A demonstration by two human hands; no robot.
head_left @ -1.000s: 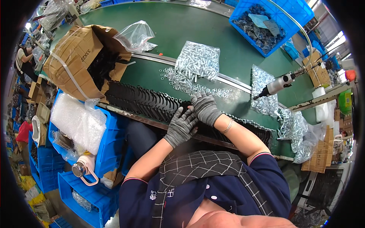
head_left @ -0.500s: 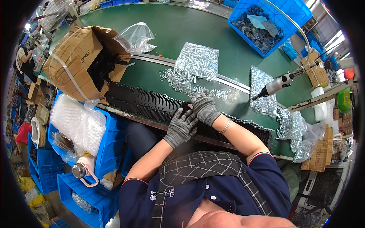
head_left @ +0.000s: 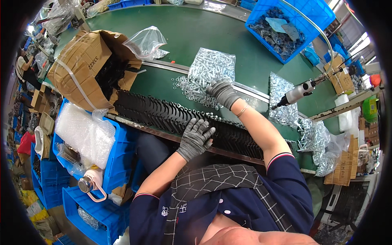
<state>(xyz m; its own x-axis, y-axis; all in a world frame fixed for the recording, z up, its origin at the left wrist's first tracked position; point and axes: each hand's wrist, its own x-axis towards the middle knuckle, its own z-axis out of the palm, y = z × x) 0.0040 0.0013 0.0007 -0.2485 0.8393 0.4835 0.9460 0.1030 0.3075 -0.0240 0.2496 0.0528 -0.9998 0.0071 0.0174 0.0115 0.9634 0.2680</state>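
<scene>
Pickup, I judge: L hand [head_left: 195,139], fingers slightly spread, at blk brackets [head_left: 159,111], near edge of table [head_left: 175,28]; R hand [head_left: 224,94] at metal pcs [head_left: 194,91], pinch unclear; next needs fine grip.

Location type: factory assembly workshop. Indicators, relative to the long, flat green surface [head_left: 188,22]: on it, a closely packed row of black curved parts [head_left: 153,111], a clear plastic bag of silver bolts [head_left: 212,65] and an open brown cardboard box [head_left: 77,61]; over its right part, a silver-and-black cylindrical power driver [head_left: 296,94]; beside its near-left edge, blue plastic crates [head_left: 119,147].
</scene>
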